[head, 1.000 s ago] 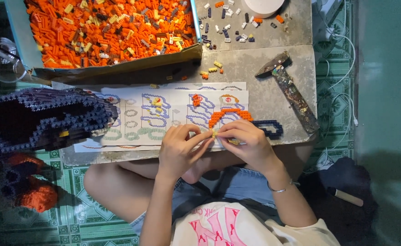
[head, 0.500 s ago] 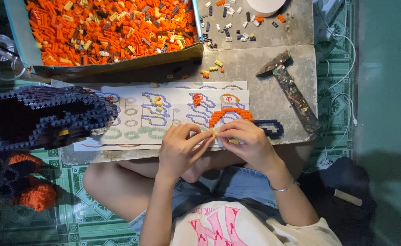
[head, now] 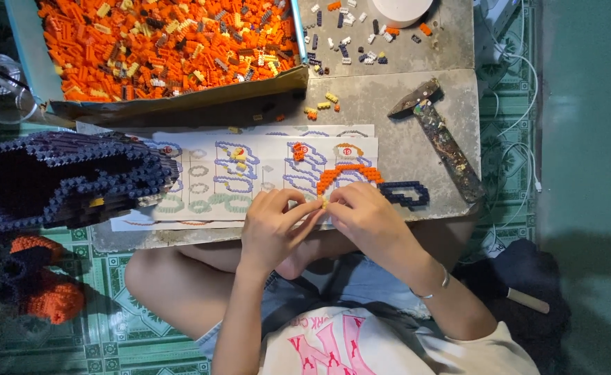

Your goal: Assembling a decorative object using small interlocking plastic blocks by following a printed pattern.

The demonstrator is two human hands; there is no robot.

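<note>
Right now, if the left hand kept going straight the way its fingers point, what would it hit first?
The left hand points up and to the right, so it would first meet the right hand, whose fingertips already touch it over a tiny yellow piece. Beyond lies the orange brick arch.

A: Tiny yellow piece (head: 324, 203) pinched between left hand (head: 272, 229) and right hand (head: 369, 223), too small to tell its shape. Fingertips cover most of it.

B: Edges? Box of orange bricks (head: 159, 42) cut off at top, white round thing (head: 402, 8) too. Dark blue brick build (head: 55, 180) runs off the left edge.

A: Instruction sheet (head: 250, 170) partly under the hands and build, drawings too small to make out.
</note>
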